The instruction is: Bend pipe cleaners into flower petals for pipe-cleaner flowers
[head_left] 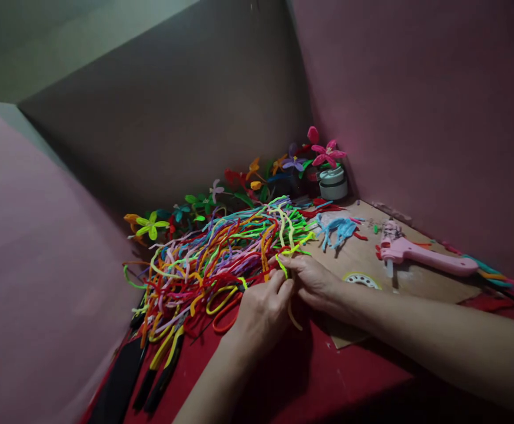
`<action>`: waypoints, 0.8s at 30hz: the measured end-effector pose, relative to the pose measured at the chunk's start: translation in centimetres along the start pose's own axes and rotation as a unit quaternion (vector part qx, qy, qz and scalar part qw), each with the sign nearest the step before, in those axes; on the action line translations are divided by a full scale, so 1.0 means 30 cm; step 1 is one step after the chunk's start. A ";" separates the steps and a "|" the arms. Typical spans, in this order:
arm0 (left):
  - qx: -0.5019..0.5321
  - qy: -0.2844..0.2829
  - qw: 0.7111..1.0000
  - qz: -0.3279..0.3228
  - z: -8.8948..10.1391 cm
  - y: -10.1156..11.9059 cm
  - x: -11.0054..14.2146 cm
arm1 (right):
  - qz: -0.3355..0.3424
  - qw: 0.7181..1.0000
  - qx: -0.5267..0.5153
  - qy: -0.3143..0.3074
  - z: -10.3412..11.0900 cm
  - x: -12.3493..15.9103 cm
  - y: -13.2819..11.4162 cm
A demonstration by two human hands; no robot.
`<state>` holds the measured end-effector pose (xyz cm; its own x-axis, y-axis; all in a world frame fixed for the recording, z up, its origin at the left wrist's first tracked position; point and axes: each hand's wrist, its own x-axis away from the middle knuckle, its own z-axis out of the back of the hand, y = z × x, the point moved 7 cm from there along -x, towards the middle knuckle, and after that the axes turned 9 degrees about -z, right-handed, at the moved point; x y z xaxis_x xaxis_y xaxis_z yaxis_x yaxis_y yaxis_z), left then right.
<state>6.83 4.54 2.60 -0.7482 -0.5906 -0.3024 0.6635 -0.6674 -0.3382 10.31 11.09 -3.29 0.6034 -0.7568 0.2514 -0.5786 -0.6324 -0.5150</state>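
Both my hands meet at the near edge of a big heap of coloured pipe cleaners (212, 253). My left hand (261, 315) is closed, its fingers pinching a yellow pipe cleaner (292, 315) that curves down below the hands. My right hand (312, 280) is closed too, pinching the upper yellow-green part of the same strand (283, 265) where it leaves the heap. The fingertips of the two hands touch each other.
Finished pipe-cleaner flowers (327, 153) line the back corner beside a white tape roll (334, 184). A pink glue gun (420, 254) lies on the brown board (371, 253) at right, near light-blue pieces (338, 229). Pliers with yellow-black handles (166, 362) lie at front left.
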 end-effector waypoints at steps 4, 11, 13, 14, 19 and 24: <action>0.034 -0.036 0.999 -0.008 -0.029 0.011 0.024 | -0.033 0.999 0.026 0.016 0.000 0.009 0.011; 0.184 0.036 0.979 0.074 0.039 -0.048 0.052 | 0.006 0.999 0.011 0.032 0.009 -0.002 -0.001; 0.231 0.068 0.958 0.159 0.069 -0.113 0.078 | 0.004 0.999 0.026 0.027 0.009 -0.001 0.002; 0.242 0.065 0.949 0.192 0.076 -0.141 0.091 | -0.010 0.999 0.040 0.022 0.007 0.000 0.010; 0.270 -0.029 0.924 0.268 0.048 -0.230 0.148 | -0.058 0.994 0.095 -0.020 0.006 0.004 0.032; 0.485 0.053 0.794 0.362 -0.010 -0.281 0.201 | -0.004 0.999 0.038 0.023 0.029 -0.010 -0.010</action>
<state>-3.28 6.74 3.35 -0.1328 -0.9716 -0.1959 0.5672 -0.2366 0.7888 10.79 11.65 -3.91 0.5808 -0.7601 0.2914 -0.5299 -0.6247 -0.5735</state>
